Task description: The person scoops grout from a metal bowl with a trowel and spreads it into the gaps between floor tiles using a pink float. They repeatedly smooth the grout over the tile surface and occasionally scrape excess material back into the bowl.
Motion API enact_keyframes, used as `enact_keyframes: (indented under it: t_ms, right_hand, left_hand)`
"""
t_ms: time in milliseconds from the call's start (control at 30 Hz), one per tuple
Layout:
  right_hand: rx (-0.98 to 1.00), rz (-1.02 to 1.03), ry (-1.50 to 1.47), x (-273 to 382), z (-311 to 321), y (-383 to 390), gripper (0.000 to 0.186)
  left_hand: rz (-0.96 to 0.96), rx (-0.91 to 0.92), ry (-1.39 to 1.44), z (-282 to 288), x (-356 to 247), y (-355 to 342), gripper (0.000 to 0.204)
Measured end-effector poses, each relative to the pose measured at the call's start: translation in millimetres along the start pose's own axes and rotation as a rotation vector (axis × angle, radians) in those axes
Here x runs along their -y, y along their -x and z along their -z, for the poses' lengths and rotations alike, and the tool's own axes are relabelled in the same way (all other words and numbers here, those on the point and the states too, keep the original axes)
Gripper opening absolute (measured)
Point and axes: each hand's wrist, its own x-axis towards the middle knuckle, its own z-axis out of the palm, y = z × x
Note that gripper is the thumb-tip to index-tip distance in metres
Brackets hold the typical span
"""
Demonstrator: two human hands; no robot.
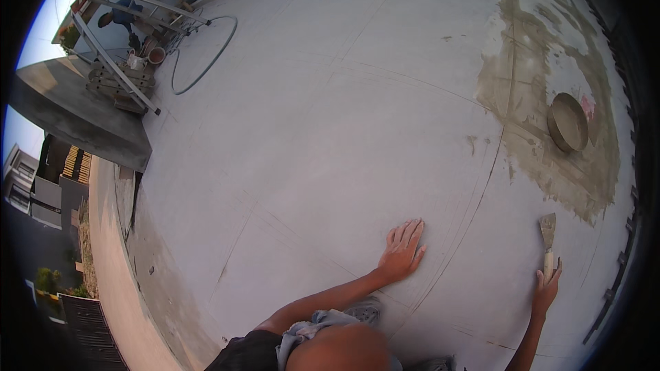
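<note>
My left hand (403, 251) lies flat on the pale grey floor (330, 144), palm down, with its fingers stretched out and whitish with dust. Over at the right, my right hand (545, 292) grips the light-coloured handle of a putty knife (548, 233). Its blade points away from me and is smeared with grey material. Beyond the knife spreads a rough patch of grey-brown cement (529, 106) with streaky edges, crossed by a line in the floor. A round, shallow pan (568, 122) coated in the same grey rests on that patch.
At the far left an aluminium stepladder (113, 62) stands near a grey hose (223, 48), a bucket (157, 55) and another person (124, 17) bending down. A dark edge (622, 254) runs along the right. Buildings show beyond the floor's left edge.
</note>
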Motion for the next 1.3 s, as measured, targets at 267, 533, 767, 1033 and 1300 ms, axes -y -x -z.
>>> enact_keyframes:
  t_ms: [267,533,767,1033,1300]
  right_hand:
    - [0.071,0.160,0.070,-93,38,-5,0.065]
    - [0.248,-0.432,-0.380,108,220,128,0.054]
    - [0.836,-0.747,-0.464,256,269,237,0.052]
    - [0.933,-0.649,-0.521,417,430,170,0.050]
    - [1.008,-0.551,-0.506,524,506,173,0.047]
  left_hand:
    - [0.048,0.183,-0.042,7,-17,-19,0.074]
    - [0.263,0.730,-0.044,85,-52,-49,0.089]
    - [1.037,0.814,1.092,185,-143,65,0.094]
    - [1.095,0.070,0.255,481,-261,195,0.064]
    - [1.139,0.480,0.202,555,-193,339,0.062]
